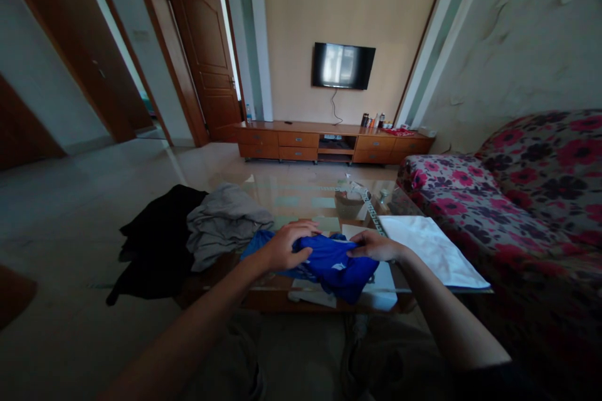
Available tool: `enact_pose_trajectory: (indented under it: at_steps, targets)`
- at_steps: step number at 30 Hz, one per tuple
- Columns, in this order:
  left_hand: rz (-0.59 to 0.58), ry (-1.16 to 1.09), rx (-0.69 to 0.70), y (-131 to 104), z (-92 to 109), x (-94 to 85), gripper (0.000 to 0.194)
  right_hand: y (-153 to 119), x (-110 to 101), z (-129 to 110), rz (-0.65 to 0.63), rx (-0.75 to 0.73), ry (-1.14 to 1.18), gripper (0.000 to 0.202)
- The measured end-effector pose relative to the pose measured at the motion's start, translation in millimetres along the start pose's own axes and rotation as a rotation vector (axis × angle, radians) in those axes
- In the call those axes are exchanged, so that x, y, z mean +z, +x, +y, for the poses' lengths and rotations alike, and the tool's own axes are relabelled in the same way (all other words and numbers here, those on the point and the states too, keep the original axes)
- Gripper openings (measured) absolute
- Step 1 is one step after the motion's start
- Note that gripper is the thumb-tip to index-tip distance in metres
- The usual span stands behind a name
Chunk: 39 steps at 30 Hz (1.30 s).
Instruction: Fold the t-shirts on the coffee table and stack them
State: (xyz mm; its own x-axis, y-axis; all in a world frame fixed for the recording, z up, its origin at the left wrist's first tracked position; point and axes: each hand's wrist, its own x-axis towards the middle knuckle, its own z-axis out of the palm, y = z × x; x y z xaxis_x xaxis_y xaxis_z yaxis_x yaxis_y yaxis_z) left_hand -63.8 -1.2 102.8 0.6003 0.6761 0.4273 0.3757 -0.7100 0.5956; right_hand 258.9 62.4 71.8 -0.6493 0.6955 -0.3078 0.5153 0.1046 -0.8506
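Note:
A bunched blue garment (pixel 336 266) with a small white mark lies at the near edge of the glass coffee table (pixel 263 191), its front part drooping over the edge. My left hand (pixel 289 247) is curved around its left side, thumb on the near side and fingers reaching over the far side. On the right, my right hand (pixel 376 245) pinches the cloth between thumb and fingers. More blue cloth (pixel 256 243) shows behind my left wrist. A folded white cloth (pixel 430 247) rests flat to the right of my right hand.
Left on the table are a crumpled grey garment (pixel 228 219) and a black garment (pixel 162 238) hanging over the edge. A floral sofa (pixel 522 213) stands close on the right. Beyond are a low wooden cabinet (pixel 298 140) and a wall television (pixel 343 66).

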Motion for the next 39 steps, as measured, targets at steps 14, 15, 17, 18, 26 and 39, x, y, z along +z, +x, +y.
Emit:
enact_pose_trajectory:
  at_steps: [14, 15, 17, 18, 26, 39]
  targets:
    - [0.112, 0.475, -0.371, -28.1, 59.5, -120.6, 0.011, -86.1, -22.2, -171.7, 0.404, -0.372, -0.402, 0.025]
    - [0.127, 0.492, -0.393, -29.1, 62.6, -128.7, 0.011, -91.4, -25.4, -178.7, 0.442, -0.375, -0.405, 0.024]
    - [0.161, 0.472, -0.436, -29.2, 71.6, -142.8, 0.023, -99.9, -33.6, -189.7, 0.524, -0.388, -0.392, 0.021]
    - [0.169, 0.431, -0.447, -28.3, 77.5, -149.1, 0.029, -103.5, -38.2, -194.1, 0.564, -0.394, -0.382, 0.020]
    - [0.225, -0.261, -0.503, -19.6, 143.4, -178.2, 0.037, -121.7, -54.0, -215.0, 0.715, -0.369, -0.151, 0.024]
    - [0.325, -0.315, -0.316, -30.8, 131.0, -209.7, 0.037, -145.6, -31.4, -236.4, 0.625, -0.392, 0.094, 0.039]
